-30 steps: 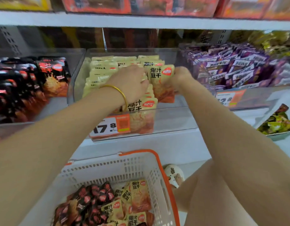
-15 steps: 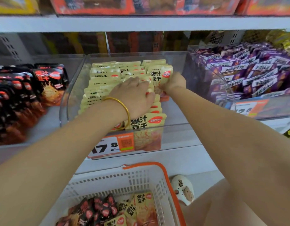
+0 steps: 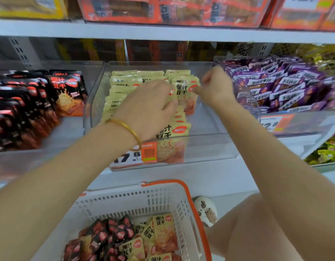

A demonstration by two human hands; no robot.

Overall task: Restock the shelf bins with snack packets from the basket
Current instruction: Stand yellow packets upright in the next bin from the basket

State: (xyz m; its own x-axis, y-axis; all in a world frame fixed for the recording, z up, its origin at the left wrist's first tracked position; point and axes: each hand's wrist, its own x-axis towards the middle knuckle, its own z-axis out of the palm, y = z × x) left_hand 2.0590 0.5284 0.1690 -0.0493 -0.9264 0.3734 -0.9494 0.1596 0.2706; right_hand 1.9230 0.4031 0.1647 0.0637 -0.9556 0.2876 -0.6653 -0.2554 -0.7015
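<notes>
Lifted rightward, the right hand curls, grip unclear; the yellow packet stands between it and the flat left hand.

Bright, even light; soft motion blur throughout, wide-angle bending at edges.

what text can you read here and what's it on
"爆汁豆干": yellow packet, black packet, basket packets.
"17.8": middle bin's price tag.
"2.8": right price tag, first digit unclear.
Purple packets, upper boxes: too blurred.
</notes>
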